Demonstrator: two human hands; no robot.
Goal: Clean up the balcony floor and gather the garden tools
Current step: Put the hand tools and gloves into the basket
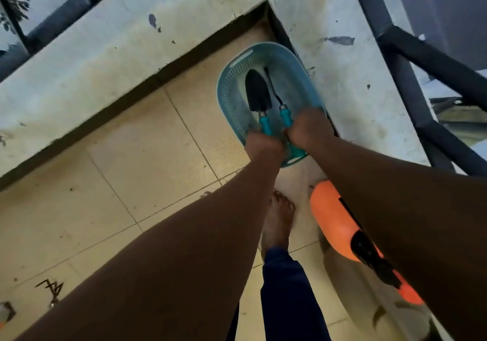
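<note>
Two arms reach down and forward over the pale tiled balcony floor, into the corner where the stained parapet ledge turns. Next in size, an orange object with black fittings lies on the tiles under the right arm. Tucked into that corner is the teal plastic basket, long axis running away from the person. Inside it, the black-bladed hand trowel and a narrower black tool lie side by side, blades pointing away, teal handles toward the person. Left hand curls round the trowel's handle end; right hand closes on the narrow tool's handle at the basket's near end. Both tools look about to be let go.
</note>
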